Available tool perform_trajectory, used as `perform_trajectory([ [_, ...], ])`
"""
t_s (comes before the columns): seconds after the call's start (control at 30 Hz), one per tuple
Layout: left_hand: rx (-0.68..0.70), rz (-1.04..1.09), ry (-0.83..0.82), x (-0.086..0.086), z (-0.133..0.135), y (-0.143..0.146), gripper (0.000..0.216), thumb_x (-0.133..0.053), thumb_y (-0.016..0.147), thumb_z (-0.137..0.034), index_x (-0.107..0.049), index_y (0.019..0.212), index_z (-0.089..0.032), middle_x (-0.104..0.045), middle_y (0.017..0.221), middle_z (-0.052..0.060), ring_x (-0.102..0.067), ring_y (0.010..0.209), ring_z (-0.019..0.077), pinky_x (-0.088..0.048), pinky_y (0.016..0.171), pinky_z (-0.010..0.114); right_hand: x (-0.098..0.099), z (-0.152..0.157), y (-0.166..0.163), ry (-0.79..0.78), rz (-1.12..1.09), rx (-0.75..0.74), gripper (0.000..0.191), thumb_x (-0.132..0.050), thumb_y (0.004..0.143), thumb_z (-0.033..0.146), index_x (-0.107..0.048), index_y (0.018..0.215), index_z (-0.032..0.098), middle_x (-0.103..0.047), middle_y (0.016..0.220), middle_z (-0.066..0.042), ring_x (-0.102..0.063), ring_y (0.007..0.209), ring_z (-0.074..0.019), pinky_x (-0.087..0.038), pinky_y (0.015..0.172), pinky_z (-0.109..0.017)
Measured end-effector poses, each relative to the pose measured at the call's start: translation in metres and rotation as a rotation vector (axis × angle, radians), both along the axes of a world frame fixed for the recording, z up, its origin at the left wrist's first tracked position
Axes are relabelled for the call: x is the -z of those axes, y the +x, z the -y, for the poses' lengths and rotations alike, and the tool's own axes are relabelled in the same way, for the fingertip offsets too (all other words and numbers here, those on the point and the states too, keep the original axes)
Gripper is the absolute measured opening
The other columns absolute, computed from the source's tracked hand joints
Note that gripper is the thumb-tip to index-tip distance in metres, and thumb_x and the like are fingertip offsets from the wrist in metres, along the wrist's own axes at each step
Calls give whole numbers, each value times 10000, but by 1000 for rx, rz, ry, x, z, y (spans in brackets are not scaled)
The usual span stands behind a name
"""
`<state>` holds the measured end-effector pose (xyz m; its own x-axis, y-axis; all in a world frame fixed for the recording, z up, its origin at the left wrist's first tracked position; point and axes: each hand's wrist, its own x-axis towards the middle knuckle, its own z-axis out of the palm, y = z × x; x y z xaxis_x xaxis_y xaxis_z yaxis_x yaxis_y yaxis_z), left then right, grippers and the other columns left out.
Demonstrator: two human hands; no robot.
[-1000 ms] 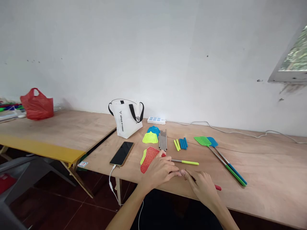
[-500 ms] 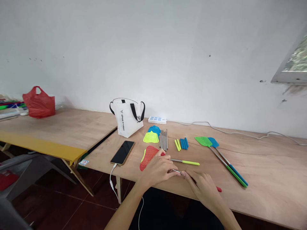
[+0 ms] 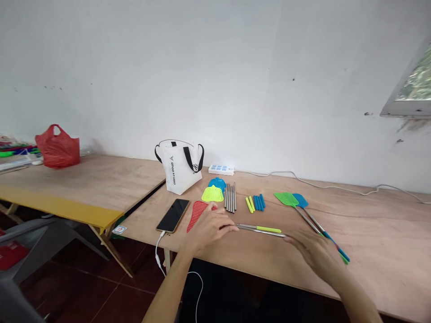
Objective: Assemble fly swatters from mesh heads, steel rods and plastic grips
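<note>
A red fly swatter lies across the near edge of the wooden table (image 3: pixel 387 251). Its red mesh head (image 3: pixel 196 212) points left, beside my left hand (image 3: pixel 208 227), which is closed around the swatter's neck. A thin metal rod (image 3: pixel 261 232) stretches from that hand to my right hand (image 3: pixel 316 253), which is closed over the handle end and blurred by motion. The handle itself is hidden in the fingers. Just behind the rod lies a second rod with a yellow grip (image 3: pixel 267 229).
Behind my hands lie a yellow head (image 3: pixel 213 194), a blue head (image 3: pixel 217 182), bare metal rods (image 3: pixel 230 197), yellow and blue grips (image 3: pixel 255 202), and finished green (image 3: pixel 286 198) and blue (image 3: pixel 300 200) swatters. A phone (image 3: pixel 173 215), white bag (image 3: pixel 180 167), power strip (image 3: pixel 221 169) and red plastic bag (image 3: pixel 58 147) stand further left.
My hands have moved apart: the right hand slid right with the handle end, drawing the metal rod out longer. The red head shifted left and turned edge-on.
</note>
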<state>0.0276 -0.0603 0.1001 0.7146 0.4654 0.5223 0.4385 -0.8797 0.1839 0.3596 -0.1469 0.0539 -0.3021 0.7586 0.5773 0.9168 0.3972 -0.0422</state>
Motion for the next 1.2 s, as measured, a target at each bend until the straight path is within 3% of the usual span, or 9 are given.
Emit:
perform_trajectory([
  [0.17, -42, -28, 18, -1, -10, -15, 432, -435, 1079, -427, -748, 849, -237, -740, 768, -27, -547, 741, 146, -290, 937, 364, 25, -13, 74, 104, -44, 218, 606, -266, 1037, 613, -773, 927, 300, -790, 985, -41, -725, 887, -228, -487, 801, -372],
  [0.27, -56, -36, 9, 0, -12, -17, 417, -453, 1073, -419, -742, 839, -232, -745, 772, -28, -546, 743, 148, -296, 922, 357, 38, -19, 88, 87, -67, 193, 622, -268, 1032, 636, -772, 905, 294, -790, 992, -29, -724, 892, -220, -475, 792, -368],
  [0.37, -57, -23, -2, 0, -13, -18, 379, -478, 1066, -409, -748, 862, -239, -765, 814, -30, -559, 763, 149, -300, 900, 351, 39, -19, 83, 61, -119, 153, 629, -275, 1024, 654, -774, 904, 290, -787, 1011, -38, -720, 932, -224, -480, 794, -358],
  [0.53, -54, -2, -3, -2, -13, -23, 344, -501, 1056, -412, -758, 890, -255, -773, 835, -37, -572, 786, 152, -301, 908, 357, 20, -9, 67, -47, -234, 192, 542, -400, 971, 700, -764, 983, 298, -763, 1014, -59, -695, 867, -223, -497, 744, -328],
  [0.77, -71, -5, 11, -1, -16, -26, 329, -507, 1054, -407, -782, 927, -279, -783, 863, -23, -576, 788, 156, -322, 917, 359, 1, 3, 65, -82, -239, 189, 542, -424, 945, 730, -745, 986, 295, -694, 815, -47, -636, 741, -209, -472, 678, -317],
  [1.2, -94, 53, 77, -5, -9, -26, 321, -522, 1049, -398, -791, 913, -288, -785, 831, -18, -589, 788, 160, -325, 901, 365, -14, 13, 49, -109, -237, 130, 488, -434, 970, 664, -758, 915, 302, -770, 909, -50, -728, 805, -223, -537, 617, -284],
])
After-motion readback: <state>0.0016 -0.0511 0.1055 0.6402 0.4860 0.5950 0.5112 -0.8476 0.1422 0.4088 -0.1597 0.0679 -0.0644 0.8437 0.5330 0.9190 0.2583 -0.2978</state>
